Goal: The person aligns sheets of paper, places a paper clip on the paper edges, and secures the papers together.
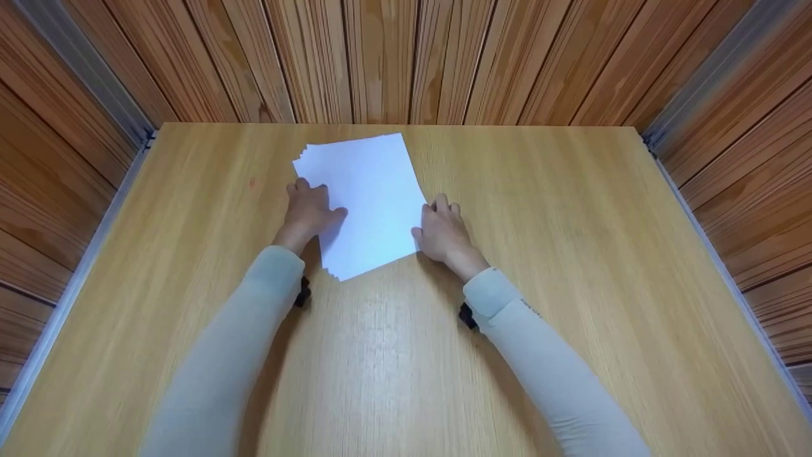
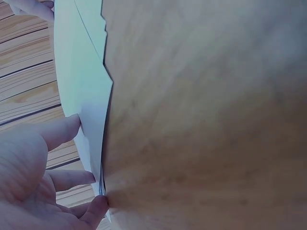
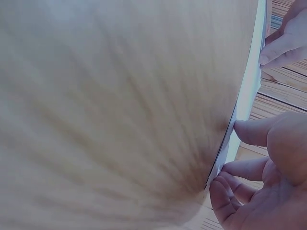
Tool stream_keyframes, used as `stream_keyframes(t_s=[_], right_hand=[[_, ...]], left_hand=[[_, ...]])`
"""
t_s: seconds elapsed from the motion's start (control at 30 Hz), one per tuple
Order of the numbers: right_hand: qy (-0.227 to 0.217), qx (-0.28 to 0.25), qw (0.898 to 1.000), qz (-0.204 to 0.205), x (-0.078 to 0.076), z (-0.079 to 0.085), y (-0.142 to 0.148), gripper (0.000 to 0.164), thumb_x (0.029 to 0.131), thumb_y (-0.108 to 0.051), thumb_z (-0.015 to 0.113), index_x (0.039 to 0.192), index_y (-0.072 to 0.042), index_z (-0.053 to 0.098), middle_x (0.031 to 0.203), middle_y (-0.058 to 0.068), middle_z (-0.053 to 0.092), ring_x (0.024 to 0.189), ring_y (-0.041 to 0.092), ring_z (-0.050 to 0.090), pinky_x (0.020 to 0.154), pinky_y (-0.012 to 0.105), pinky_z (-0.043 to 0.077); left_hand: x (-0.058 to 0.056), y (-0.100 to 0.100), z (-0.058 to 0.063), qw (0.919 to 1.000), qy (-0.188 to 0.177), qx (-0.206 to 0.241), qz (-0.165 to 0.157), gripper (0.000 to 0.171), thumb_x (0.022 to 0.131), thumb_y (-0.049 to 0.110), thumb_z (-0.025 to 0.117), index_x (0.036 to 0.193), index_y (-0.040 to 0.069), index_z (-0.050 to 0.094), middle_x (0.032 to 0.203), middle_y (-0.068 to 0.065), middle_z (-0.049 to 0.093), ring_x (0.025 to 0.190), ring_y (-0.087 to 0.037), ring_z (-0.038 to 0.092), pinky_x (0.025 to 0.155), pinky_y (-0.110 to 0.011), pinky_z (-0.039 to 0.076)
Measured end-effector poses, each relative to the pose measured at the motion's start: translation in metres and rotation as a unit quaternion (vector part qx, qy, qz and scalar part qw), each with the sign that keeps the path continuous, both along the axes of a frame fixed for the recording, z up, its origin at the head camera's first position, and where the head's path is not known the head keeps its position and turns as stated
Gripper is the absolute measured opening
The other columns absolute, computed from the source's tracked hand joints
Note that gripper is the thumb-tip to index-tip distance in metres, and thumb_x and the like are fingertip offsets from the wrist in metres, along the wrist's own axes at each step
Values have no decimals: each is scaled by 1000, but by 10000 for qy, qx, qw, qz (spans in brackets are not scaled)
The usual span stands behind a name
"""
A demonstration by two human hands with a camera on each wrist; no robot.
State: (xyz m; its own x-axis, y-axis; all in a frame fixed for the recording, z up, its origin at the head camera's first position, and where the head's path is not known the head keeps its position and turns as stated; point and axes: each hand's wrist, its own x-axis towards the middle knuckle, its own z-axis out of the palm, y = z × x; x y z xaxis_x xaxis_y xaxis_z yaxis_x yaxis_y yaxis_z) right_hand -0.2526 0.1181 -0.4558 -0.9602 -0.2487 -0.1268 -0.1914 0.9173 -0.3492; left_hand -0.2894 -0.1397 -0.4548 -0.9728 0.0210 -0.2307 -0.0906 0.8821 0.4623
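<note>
A stack of white paper sheets (image 1: 371, 203) lies on the table, turned at a slant, its corners on the left side fanned out unevenly. My left hand (image 1: 309, 206) grips the stack's left edge, thumb over the top sheet and fingers along the side. At the opposite edge, my right hand (image 1: 442, 230) holds the paper between thumb and curled fingers. The left wrist view shows the stepped edges of the sheets (image 2: 91, 81) beside the left fingertips (image 2: 99, 203). In the right wrist view, the right thumb (image 3: 252, 132) meets the paper's edge (image 3: 247, 91).
The light wooden table (image 1: 571, 254) extends on both sides of the paper and toward me. Wood-plank walls (image 1: 380, 63) stand behind the table and at its left and right, with grey metal rails (image 1: 82, 70) at the corners.
</note>
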Motion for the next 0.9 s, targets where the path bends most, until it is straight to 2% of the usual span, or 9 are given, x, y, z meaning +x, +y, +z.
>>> stream_keyframes(t_s=[0.33,0.57,0.7,0.9], right_hand=[[-64,16,9999,-148,4,2,6,54,110,-26,57,151,9,49,150,25,39,127,38,42,107,47,43],[-102,120,9997,-185,7,2,10,51,110,-26,57,145,11,53,148,26,39,125,40,43,104,46,44],[-100,123,9996,-224,8,2,12,49,110,-25,58,143,11,54,147,25,40,125,40,44,103,46,45],[-30,96,9996,-254,11,1,14,50,110,-26,58,143,11,55,147,26,40,125,39,45,102,46,46]], left_hand=[[-1,8,0,9999,45,21,-122,66,102,35,67,150,-7,49,155,-32,28,141,-43,24,117,-52,41],[0,13,0,9996,173,5,-244,65,102,34,67,148,-9,51,155,-32,30,141,-43,25,118,-52,39],[0,16,-2,9993,283,16,-250,66,101,34,68,149,-9,51,155,-31,31,142,-41,26,119,-50,39],[1,18,-3,9994,225,126,-226,70,101,36,70,153,-5,49,157,-28,29,143,-39,25,122,-48,38]])
